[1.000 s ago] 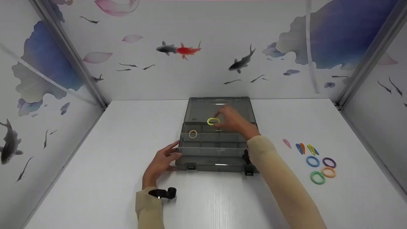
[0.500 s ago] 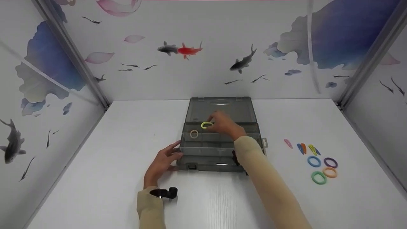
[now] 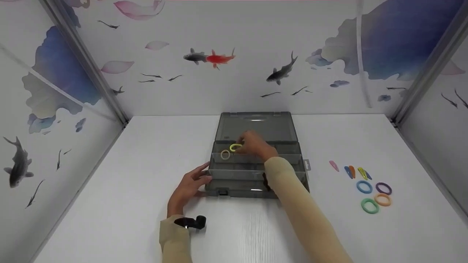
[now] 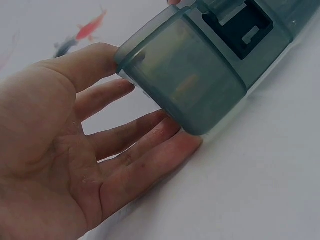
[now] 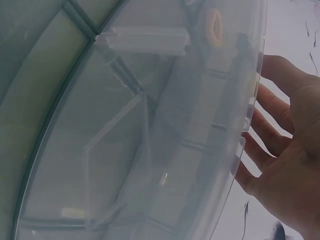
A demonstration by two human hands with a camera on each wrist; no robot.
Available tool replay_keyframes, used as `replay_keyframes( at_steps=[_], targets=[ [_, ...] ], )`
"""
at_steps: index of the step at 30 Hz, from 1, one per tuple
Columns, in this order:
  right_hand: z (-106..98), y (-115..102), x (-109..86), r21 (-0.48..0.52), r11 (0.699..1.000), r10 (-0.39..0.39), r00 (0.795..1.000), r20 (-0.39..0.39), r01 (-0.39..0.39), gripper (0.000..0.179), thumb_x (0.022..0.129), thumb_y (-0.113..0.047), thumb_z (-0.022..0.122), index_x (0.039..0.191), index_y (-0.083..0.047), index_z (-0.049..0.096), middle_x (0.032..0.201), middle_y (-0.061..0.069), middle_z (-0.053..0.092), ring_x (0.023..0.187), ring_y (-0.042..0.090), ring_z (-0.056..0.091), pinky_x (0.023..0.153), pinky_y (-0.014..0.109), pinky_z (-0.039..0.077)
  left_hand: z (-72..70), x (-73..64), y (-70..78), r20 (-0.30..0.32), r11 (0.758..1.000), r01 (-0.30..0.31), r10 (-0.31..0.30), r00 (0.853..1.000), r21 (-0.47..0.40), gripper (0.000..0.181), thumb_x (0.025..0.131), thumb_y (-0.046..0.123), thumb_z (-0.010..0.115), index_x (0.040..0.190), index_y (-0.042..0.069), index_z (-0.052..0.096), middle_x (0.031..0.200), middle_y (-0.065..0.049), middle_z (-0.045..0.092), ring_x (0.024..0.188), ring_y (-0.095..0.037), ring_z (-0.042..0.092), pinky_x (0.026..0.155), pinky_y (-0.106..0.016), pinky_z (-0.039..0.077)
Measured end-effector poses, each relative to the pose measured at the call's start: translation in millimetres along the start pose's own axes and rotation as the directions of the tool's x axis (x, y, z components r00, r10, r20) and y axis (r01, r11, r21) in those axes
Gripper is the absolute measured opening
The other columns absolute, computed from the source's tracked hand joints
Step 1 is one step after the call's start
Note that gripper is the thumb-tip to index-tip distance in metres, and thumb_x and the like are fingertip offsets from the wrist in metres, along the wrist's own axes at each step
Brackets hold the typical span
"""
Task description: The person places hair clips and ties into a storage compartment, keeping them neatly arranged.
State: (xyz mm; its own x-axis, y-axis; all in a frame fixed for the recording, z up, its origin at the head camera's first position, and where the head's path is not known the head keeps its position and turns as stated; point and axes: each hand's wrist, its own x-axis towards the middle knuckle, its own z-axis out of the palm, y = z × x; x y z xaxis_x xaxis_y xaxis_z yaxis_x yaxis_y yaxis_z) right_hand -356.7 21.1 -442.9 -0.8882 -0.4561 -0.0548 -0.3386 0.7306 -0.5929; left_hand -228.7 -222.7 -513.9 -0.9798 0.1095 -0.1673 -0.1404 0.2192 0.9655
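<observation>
A grey see-through compartment box [image 3: 256, 173] stands with its lid [image 3: 256, 126] tipped back. At its left end, my left hand [image 3: 186, 188] steadies it, the thumb at the rim and the spread fingers against the side wall in the left wrist view. Over the rear compartment, my right hand [image 3: 255, 144] pinches a yellow hair tie [image 3: 235, 147] between thumb and fingers. A beige hair tie [image 3: 225, 155] leans in that compartment just left of it. In the right wrist view, the right hand's fingertips [image 5: 252, 125] are partly hidden behind the clear plastic.
On the table [image 3: 109, 204] to the right lie a pink snap hair clip [image 3: 334, 166] and several other coloured clips. Blue [image 3: 364, 187], purple [image 3: 384, 188], orange [image 3: 382, 199] and green hair ties [image 3: 370, 206] lie below them. A printed wall [image 3: 201, 95] rises behind the box.
My right hand has moved left and down into the rear of the box with the yellow hair tie, which now comes up close to the beige one. My left hand stays at the box.
</observation>
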Motion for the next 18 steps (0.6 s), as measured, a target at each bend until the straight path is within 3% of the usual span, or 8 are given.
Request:
replay_keyframes(
  at_steps=[14, 18],
  targets=[
    [1.7, 3.3, -1.1, 0.074, 0.997, 0.005, 1.0, 0.016, -0.006, 0.035, 0.09, -0.021, 0.076, 0.117, 0.0, 0.071, 0.114, 0.015, 0.072, 0.103, 0.027, 0.067, 0.092, 0.044, 0.055, -0.8, -2.9, 1.3, 0.002, 1.0, -0.002, 0.002, 1.0, 0.013, 0.06, 0.097, 0.029, 0.067, 0.152, 0.03, 0.044, 0.153, -0.016, 0.047, 0.136, -0.037, 0.052, 0.091, -0.051, 0.057],
    [0.9, 3.6, -1.8, 0.061, 0.998, -0.005, 1.0, 0.02, 0.004, 0.04, 0.091, -0.023, 0.075, 0.122, 0.001, 0.069, 0.12, 0.016, 0.07, 0.109, 0.029, 0.066, 0.097, 0.045, 0.053, -0.4, -2.0, 0.7, 0.005, 1.0, -0.004, 0.003, 1.0, 0.012, 0.062, 0.096, 0.031, 0.068, 0.152, 0.03, 0.044, 0.153, -0.016, 0.048, 0.136, -0.037, 0.051, 0.091, -0.051, 0.057]
  ],
)
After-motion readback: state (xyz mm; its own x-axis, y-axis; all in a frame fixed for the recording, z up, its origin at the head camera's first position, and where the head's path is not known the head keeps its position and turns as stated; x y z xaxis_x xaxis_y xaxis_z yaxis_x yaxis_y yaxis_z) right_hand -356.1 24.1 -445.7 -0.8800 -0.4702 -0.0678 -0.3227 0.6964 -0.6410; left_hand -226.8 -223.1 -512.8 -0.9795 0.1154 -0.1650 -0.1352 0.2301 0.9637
